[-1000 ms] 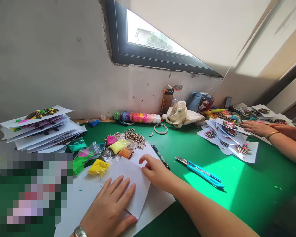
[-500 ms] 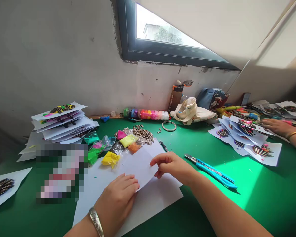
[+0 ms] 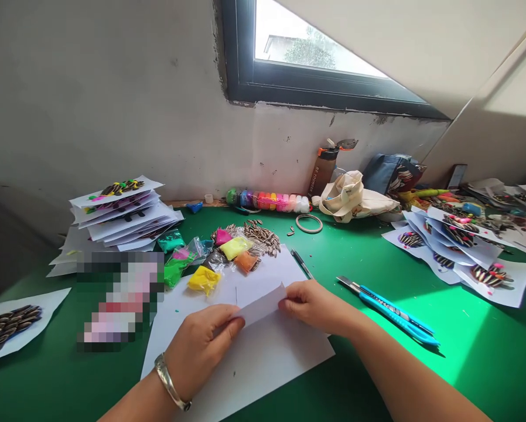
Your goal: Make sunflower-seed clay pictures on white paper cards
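Note:
A small piece of white paper [image 3: 262, 307] is pinched at its left end by my left hand [image 3: 204, 346], which wears a silver bangle. My right hand [image 3: 318, 308] grips the right end between thumb and fingers. The piece is tilted up above larger white sheets [image 3: 267, 369] lying on the green table. Just beyond are small bags of coloured clay, among them a yellow one [image 3: 204, 281] and an orange one [image 3: 246, 261], beside a pile of striped seeds [image 3: 263, 239]. A black pen [image 3: 301, 263] lies past my right hand.
A blue box cutter [image 3: 392, 313] lies right of my right arm, blade out. Stacked seed-decorated papers [image 3: 126, 220] stand at left, more [image 3: 460, 246] at right. A tape ring [image 3: 309, 223], bottle [image 3: 322, 170] and cloth bag [image 3: 351, 196] sit near the wall.
The paper piece has gone from lying nearly flat to tilted up between both hands. My left fingers have closed on its edge. The co-worker's hand at far right has left view.

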Demonstrator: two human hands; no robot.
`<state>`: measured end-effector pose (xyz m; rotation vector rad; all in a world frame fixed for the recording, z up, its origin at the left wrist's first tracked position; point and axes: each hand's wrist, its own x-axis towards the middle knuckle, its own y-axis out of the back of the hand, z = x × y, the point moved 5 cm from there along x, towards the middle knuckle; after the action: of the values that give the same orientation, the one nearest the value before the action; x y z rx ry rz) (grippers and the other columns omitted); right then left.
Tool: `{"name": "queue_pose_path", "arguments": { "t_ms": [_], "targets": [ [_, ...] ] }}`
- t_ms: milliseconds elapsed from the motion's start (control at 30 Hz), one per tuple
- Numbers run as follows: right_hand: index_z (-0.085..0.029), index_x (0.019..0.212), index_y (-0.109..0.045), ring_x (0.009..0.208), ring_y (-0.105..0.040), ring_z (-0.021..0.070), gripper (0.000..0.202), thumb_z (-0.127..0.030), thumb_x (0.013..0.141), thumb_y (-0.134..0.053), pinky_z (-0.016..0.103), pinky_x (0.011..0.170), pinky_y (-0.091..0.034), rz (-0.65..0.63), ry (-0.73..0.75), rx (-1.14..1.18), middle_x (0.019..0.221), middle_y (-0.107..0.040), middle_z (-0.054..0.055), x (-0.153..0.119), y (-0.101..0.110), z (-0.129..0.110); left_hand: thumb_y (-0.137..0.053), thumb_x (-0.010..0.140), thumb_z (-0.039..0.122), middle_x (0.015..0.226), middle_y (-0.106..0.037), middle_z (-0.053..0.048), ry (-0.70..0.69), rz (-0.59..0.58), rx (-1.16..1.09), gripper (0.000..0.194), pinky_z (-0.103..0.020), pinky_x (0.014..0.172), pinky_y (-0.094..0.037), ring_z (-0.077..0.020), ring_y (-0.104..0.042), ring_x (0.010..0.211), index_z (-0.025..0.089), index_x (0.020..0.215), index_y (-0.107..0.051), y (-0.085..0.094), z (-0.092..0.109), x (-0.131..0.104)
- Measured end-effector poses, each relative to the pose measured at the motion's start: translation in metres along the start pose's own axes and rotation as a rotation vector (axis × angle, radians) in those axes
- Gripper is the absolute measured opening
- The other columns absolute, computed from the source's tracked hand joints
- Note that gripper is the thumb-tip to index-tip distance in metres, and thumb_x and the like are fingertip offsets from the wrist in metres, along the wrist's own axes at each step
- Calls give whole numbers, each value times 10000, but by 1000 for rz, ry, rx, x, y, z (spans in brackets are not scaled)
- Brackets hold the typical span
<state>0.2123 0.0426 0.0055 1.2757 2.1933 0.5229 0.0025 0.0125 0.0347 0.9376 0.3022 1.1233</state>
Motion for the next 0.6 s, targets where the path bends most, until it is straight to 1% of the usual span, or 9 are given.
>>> {"name": "queue_pose_path", "arguments": {
  "t_ms": [67, 133, 200, 300, 333, 400, 467, 533, 600],
  "targets": [
    [-190, 773, -712, 638, -524, 128, 194, -258, 808, -533, 210, 568, -394, -12, 0, 16, 662, -620, -18, -1, 0, 1, -445, 922, 308, 741, -709, 44, 28, 10, -7, 273, -186, 575, -518, -115, -649, 645, 234, 812, -684, 1, -4, 1],
    [-194, 771, -722, 639, -543, 132, 204, -238, 803, -526, 213, 567, -402, -17, 3, 28, 682, -644, -13, -2, 0, 2, -453, 920, 287, 768, -718, 50, 6, -4, -6, 244, -179, 589, -527, -109, -661, 663, 242, 847, -681, -1, -4, 1],
    [-210, 827, -741, 674, -580, 139, 231, -197, 792, -513, 222, 598, -426, 2, 21, 21, 777, -684, -4, -3, 2, 1, -472, 911, 252, 842, -733, 34, -109, 2, 24, 200, -187, 653, -549, -115, -679, 723, 240, 902, -671, -4, 3, -2],
    [-242, 938, -749, 803, -622, 159, 297, -164, 787, -505, 243, 708, -453, 19, 88, -40, 938, -706, 8, -6, 4, -4, -472, 898, 169, 918, -738, -25, -383, 76, 143, 184, -253, 746, -566, -148, -688, 800, 209, 928, -648, -5, 20, -10],
    [-248, 949, -749, 828, -624, 163, 301, -167, 794, -505, 247, 729, -451, 10, 106, -69, 954, -707, 10, -7, 5, -7, -464, 896, 141, 920, -736, -41, -454, 102, 186, 192, -277, 756, -567, -160, -686, 809, 200, 933, -642, -5, 24, -12],
    [-250, 930, -750, 806, -616, 162, 290, -178, 812, -495, 247, 704, -442, -4, 122, -151, 909, -706, 13, -9, 6, -10, -451, 891, 93, 919, -729, -56, -524, 115, 249, 217, -311, 774, -564, -167, -677, 808, 190, 962, -631, -4, 30, -14],
    [-260, 953, -739, 756, -597, 159, 299, -168, 812, -491, 245, 659, -424, 20, 123, -249, 849, -692, 13, -13, 10, -10, -440, 884, 61, 911, -718, -57, -553, 75, 273, 238, -325, 803, -556, -156, -666, 780, 183, 980, -620, -6, 32, -15],
    [-288, 1088, -693, 757, -585, 163, 378, -147, 791, -505, 245, 651, -414, 49, 114, -324, 851, -678, 12, -16, 15, -6, -414, 875, 38, 880, -706, -49, -574, -4, 284, 257, -326, 829, -547, -139, -653, 743, 180, 958, -612, -11, 34, -16],
    [-328, 1240, -599, 797, -589, 167, 502, -141, 781, -513, 245, 677, -422, 65, 89, -339, 929, -672, 9, -19, 21, -1, -387, 880, 49, 838, -694, -34, -568, -35, 305, 264, -312, 843, -540, -125, -644, 714, 191, 903, -608, -15, 35, -18]
  ]
}}
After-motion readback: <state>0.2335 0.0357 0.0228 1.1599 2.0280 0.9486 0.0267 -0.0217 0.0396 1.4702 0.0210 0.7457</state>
